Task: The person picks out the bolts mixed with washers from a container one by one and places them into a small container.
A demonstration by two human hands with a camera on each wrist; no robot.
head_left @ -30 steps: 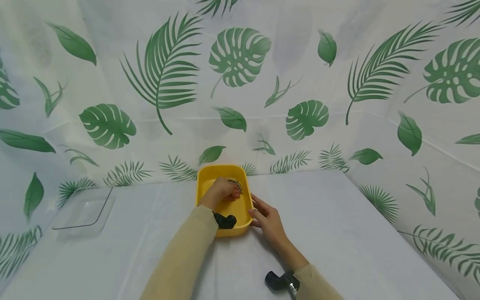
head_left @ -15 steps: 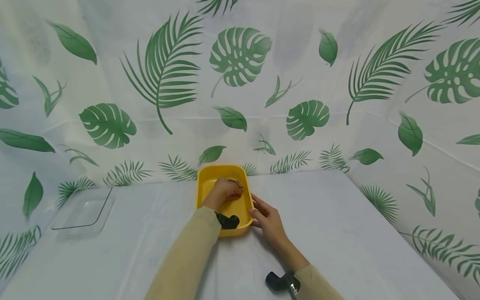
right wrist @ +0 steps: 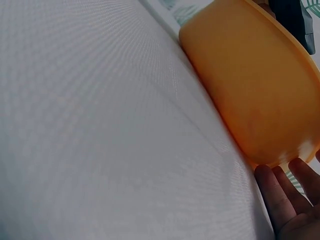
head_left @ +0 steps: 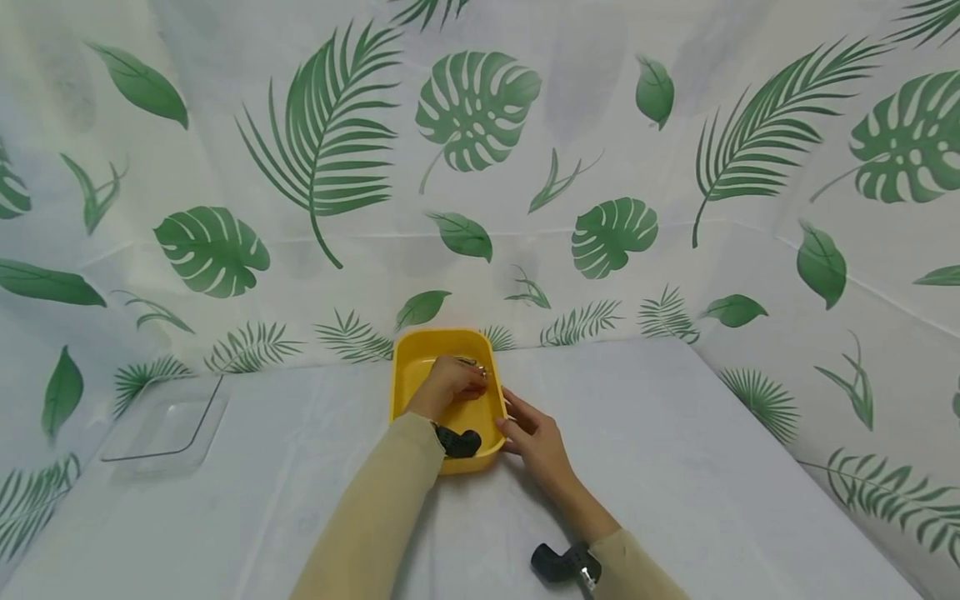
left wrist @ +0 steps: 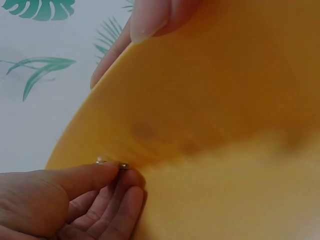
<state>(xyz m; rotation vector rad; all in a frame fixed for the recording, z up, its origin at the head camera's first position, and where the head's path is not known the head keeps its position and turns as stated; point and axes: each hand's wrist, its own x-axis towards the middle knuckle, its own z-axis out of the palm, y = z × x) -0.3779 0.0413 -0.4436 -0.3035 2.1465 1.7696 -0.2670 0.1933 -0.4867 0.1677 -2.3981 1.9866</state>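
Left hand [head_left: 452,382] curled in a thumb-and-finger pinch, right hand [head_left: 542,446] in a loose-fingered grip.

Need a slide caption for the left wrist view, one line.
Left grip pinches a small metallic piece inside a yellow tray; right grip at the rim.

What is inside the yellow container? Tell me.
The left hand, pinching a small metallic object. That hand and the black wrist device cover whatever lies directly beneath them.
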